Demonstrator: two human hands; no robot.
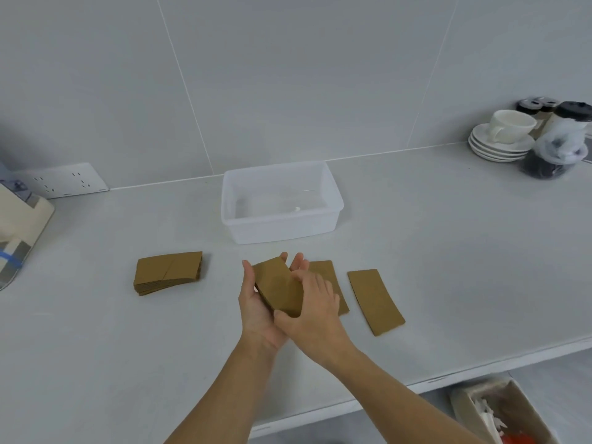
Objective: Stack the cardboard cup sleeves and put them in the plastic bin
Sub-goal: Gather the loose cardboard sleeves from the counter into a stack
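Brown flat cardboard cup sleeves (279,288) sit gripped between my left hand (256,302) and right hand (315,310), near the clear plastic bin (282,225)

No text, label, brand or number can be read anywhere in this view. The brown cardboard sleeves (278,288) in the grip are plain-faced. The clear plastic bin (282,229) just beyond them shows no marking.

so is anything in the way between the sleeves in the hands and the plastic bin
Nothing visible. The held sleeves, gripped by the left hand and right hand, sit just in front of the plastic bin, with only bare counter between. The bin is open-topped.
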